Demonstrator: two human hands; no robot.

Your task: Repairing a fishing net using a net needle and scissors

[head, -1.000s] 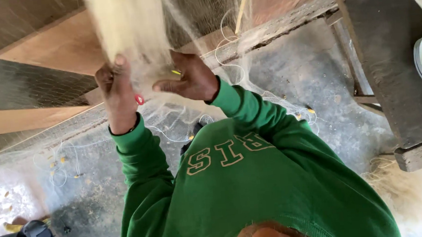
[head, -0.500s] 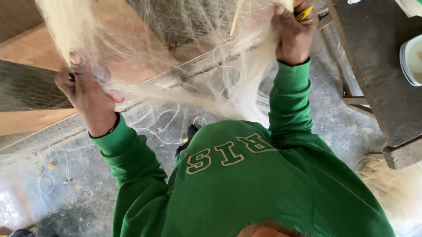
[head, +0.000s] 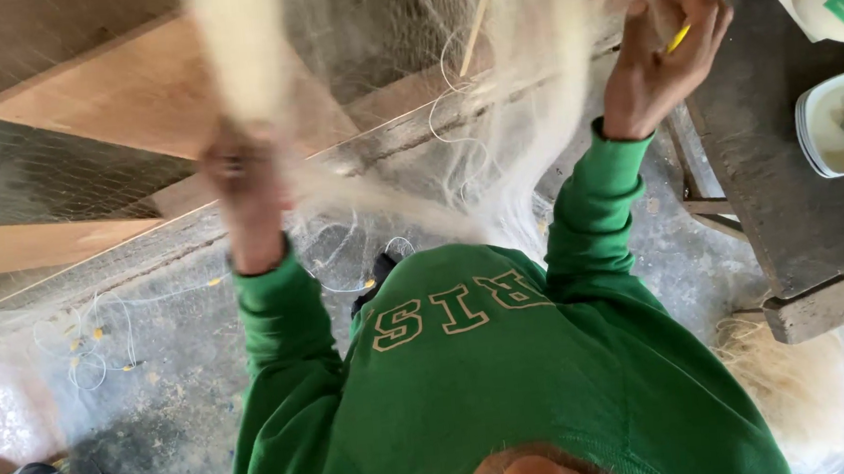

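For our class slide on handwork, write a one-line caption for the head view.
Left hand and right hand spread a pale fishing net apart beside a dark table.

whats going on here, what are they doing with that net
A person in a green sweatshirt is handling a pale, fine fishing net, both arms raised and spread. The left hand grips a bunched part of it; the right hand holds another part up, with a small yellow tool in its fingers. More net lies on the concrete floor.
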